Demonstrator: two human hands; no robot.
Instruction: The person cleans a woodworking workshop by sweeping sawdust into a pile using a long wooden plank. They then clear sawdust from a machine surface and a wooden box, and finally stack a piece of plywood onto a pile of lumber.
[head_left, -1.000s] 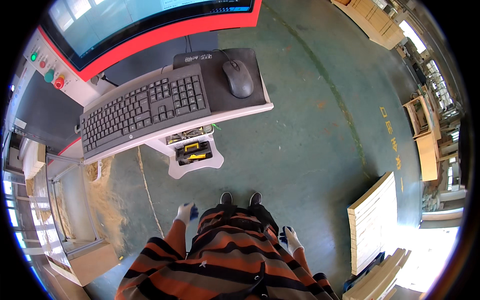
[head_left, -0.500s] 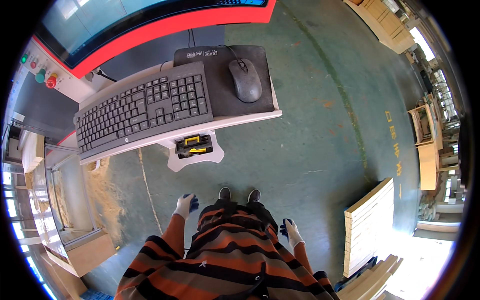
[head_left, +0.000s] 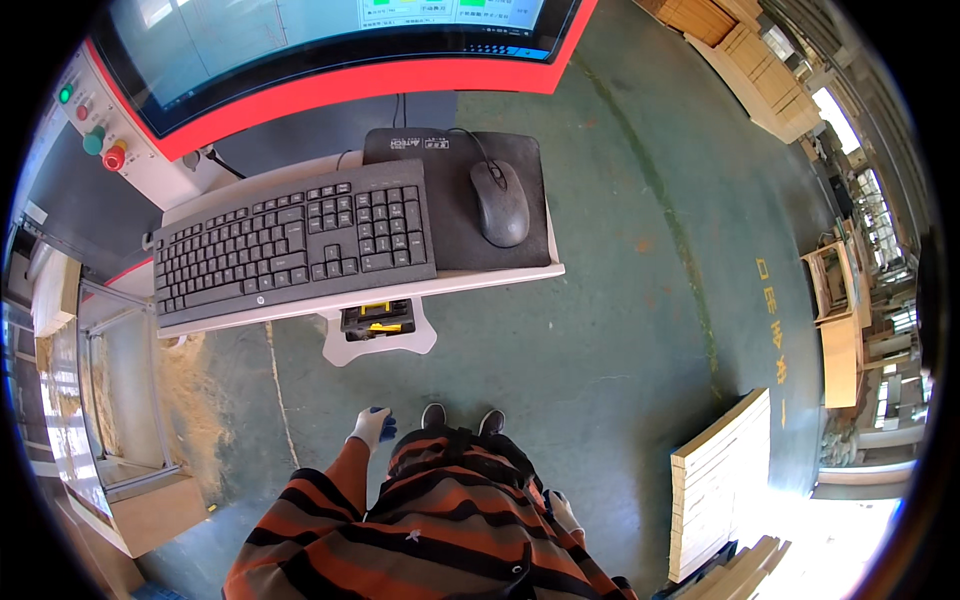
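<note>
My left hand, in a white glove with blue finger coating, hangs beside my hip with its fingers loosely bent and apart, holding nothing that I can see. At my other side hangs my right hand, gloved the same way. My striped shirt hides part of it, and its visible fingers look loose, with nothing seen in them. Both hands are apart from the shelf ahead, which carries a dusty black keyboard, a black mouse and a dark mouse pad.
A red-framed monitor stands above the shelf, with a control panel with buttons at its left. Below the shelf is a tray with black and yellow items. Stacked boards stand at right; sawdust lies at left.
The view has tilted up, so the monitor, keyboard and mouse sit lower and more of the screen shows. My right hand has drawn in closer to my body and is more hidden.
</note>
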